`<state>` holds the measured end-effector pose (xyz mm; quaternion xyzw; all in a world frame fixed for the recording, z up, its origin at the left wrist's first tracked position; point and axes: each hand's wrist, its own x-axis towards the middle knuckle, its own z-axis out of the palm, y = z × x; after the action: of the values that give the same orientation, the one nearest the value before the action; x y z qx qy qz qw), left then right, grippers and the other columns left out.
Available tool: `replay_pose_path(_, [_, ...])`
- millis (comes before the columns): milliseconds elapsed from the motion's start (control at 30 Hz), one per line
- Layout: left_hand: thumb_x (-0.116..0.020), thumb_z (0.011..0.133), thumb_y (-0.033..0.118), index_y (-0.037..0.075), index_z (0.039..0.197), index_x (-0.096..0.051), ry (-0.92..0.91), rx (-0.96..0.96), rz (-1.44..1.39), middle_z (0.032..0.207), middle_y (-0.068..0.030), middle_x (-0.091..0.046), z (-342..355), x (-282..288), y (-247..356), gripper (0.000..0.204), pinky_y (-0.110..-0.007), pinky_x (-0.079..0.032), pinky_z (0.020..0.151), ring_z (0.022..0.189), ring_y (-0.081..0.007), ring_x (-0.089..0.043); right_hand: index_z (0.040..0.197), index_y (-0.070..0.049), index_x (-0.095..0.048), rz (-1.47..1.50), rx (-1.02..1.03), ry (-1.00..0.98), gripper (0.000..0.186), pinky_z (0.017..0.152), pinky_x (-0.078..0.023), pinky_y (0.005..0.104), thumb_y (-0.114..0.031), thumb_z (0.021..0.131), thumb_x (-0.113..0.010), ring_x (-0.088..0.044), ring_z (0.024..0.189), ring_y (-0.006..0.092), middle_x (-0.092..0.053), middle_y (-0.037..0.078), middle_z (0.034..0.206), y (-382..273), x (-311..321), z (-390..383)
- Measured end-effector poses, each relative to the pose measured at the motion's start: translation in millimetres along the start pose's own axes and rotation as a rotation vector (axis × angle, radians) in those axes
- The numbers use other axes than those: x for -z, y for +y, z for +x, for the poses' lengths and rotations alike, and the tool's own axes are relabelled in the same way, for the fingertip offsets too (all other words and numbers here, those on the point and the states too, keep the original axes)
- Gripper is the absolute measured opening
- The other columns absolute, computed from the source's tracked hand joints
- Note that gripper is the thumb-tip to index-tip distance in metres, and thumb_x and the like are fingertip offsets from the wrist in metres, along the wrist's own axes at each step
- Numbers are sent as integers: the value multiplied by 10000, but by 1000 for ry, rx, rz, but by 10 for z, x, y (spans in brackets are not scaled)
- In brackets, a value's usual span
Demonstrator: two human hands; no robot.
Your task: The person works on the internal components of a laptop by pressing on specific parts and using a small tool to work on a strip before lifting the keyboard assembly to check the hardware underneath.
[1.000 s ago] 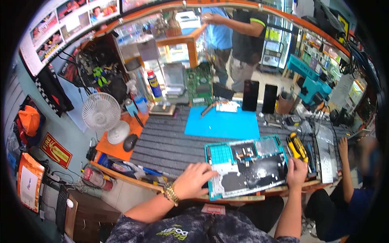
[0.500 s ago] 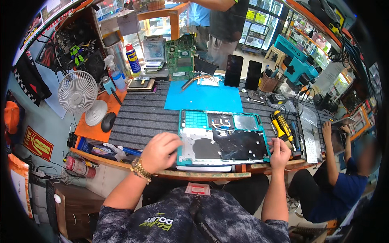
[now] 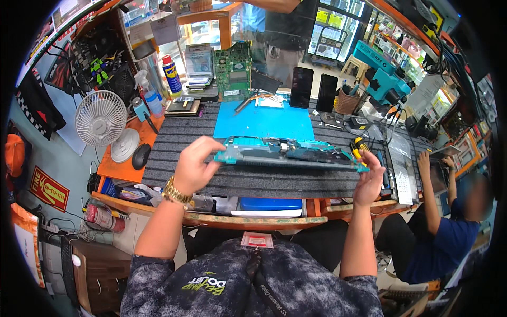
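A teal-edged laptop casing [image 3: 288,157] is tilted up above the workbench, so its near long edge faces me and its inner side shows only as a thin strip. At its left corner, my left hand [image 3: 194,165] pinches the rim between thumb and fingers. My right hand [image 3: 371,178] grips the opposite corner with bent fingers, partly covering the yellow-handled tools [image 3: 360,145] behind it. Beyond the casing lies a blue mat [image 3: 264,120] with a slim metal tool and small parts at its far edge.
A green circuit board [image 3: 234,71] leans at the back beside two black phones [image 3: 301,87]. To the left stand a white fan [image 3: 100,119], a black mouse [image 3: 141,156] and a spray can [image 3: 171,76]. An open drawer [image 3: 264,224] juts below the bench edge. A co-worker [image 3: 443,248] sits at right.
The casing lay flat near the bench edge; now it is raised, pushed farther from me and tilted on edge. Both hands rose with it, uncovering the drawer with a blue item.
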<state>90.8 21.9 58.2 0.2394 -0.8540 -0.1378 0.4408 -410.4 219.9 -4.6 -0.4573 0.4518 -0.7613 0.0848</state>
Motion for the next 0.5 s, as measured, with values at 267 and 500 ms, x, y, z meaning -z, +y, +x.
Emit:
replay_pose_path(267, [-955, 1060, 140, -4, 1126, -813, 129, 162, -41, 948, -88, -761, 651, -168, -372, 213, -353, -618, 825, 864, -199, -760, 1837, 121, -458, 108, -218, 66, 1044, 1294, -497, 496, -771, 1296, -415, -638, 1581, 324, -657, 223, 1755, 576, -318, 741])
replay_pose_path(500, [-947, 1106, 246, -49, 1326, -805, 269, 293, -243, 1089, -80, -815, 980, -566, -925, 394, -335, -647, 837, 920, -155, -757, 1707, 10, -642, 203, -341, -91, 827, 1216, -536, 365, -700, 1311, -488, -730, 1456, 222, -771, 104, 1646, 1034, -663, 1296])
